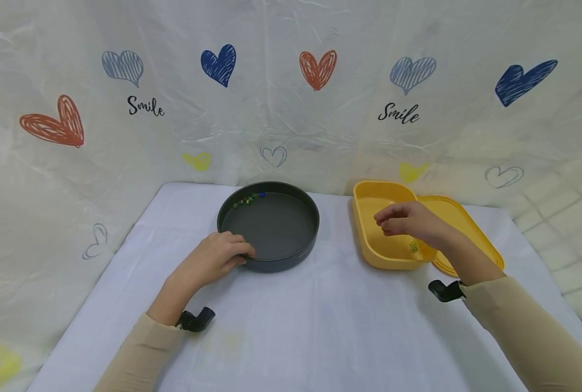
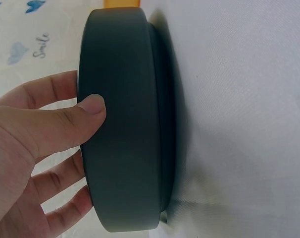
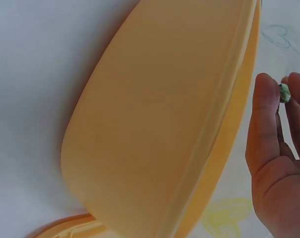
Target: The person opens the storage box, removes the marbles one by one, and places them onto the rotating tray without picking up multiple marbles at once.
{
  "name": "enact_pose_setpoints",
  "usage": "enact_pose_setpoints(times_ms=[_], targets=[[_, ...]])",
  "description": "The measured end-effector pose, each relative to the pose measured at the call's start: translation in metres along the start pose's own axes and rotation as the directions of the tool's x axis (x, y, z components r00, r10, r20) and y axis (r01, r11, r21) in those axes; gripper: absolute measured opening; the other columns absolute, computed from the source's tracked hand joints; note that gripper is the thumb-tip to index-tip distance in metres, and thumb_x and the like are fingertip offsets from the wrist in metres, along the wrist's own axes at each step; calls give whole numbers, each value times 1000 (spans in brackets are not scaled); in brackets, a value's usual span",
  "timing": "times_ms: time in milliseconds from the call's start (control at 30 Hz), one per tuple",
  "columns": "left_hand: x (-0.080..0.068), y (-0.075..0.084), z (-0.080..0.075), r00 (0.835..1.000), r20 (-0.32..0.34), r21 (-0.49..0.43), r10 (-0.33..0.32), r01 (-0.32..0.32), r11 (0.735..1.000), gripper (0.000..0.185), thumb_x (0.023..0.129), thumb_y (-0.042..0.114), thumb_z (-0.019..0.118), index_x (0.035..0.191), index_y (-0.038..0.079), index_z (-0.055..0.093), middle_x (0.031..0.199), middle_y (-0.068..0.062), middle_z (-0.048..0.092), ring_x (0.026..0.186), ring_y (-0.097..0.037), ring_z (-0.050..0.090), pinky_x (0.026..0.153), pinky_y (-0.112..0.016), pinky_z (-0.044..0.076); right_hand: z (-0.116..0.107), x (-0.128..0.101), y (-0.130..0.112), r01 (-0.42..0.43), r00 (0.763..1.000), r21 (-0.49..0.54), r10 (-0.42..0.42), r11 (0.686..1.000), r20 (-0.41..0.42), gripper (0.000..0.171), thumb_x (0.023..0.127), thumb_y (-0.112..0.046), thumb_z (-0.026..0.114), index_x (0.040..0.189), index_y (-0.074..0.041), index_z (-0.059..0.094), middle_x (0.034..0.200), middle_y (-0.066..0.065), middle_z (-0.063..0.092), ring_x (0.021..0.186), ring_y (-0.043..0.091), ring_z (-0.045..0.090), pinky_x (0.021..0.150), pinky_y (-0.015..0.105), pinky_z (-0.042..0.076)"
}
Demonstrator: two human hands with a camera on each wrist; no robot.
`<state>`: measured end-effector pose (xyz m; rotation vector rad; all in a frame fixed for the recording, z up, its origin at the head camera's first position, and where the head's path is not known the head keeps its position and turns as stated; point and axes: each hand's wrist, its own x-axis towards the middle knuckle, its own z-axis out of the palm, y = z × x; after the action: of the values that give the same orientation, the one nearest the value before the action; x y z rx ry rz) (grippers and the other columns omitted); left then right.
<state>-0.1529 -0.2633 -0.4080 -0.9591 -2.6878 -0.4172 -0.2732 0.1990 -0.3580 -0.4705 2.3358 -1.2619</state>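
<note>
My left hand (image 1: 217, 256) grips the near-left rim of a dark grey round pan (image 1: 276, 262), thumb on the outer wall and fingers over the edge, as the left wrist view (image 2: 46, 129) also shows. Several small green marbles (image 1: 246, 201) and a blue marble (image 1: 262, 194) lie inside against the pan's far-left wall. Above a yellow rectangular container (image 1: 361, 228), my right hand (image 1: 418, 224) pinches a small greenish marble (image 3: 284, 93) between thumb and fingertip. Another yellow-green marble (image 1: 414, 246) lies in the container, near its front right.
A yellow lid (image 1: 467, 234) lies flat to the right of the container, partly under it. White cloth (image 1: 320, 326) covers the table. Behind stands a pale curtain (image 1: 271, 109) printed with hearts and "Smile". Black wrist mounts (image 1: 197, 319) sit on both wrists.
</note>
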Motion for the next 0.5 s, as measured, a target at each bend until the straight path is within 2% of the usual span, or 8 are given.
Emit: enact_pose_setpoints(times_ms=[100,233,500], targets=[[0,0,0,1000,-2,-1,0,0,1000,29,81,6,81,99,27,75,97,13,70,88,-13,64,76,-33,52,1,2,-1,24,1000,58,-24,998,2,40,96,-13,66,130,7,54,128,27,57,110,29,64,92,35,55],[1,1,0,1000,-2,0,0,0,1000,29,81,5,81,99,27,75,97,13,70,87,-13,64,76,-33,51,5,5,-6,29,1000,118,-28,993,-4,40,98,-17,65,129,6,52,128,25,58,110,27,65,92,37,55],[2,2,1,1000,3,6,-6,6,1000,29,82,5,81,100,27,75,98,14,70,88,-13,64,77,-32,51,18,15,-19,52,999,195,-53,980,1,41,99,-16,64,128,10,52,117,18,64,98,24,67,89,37,57]])
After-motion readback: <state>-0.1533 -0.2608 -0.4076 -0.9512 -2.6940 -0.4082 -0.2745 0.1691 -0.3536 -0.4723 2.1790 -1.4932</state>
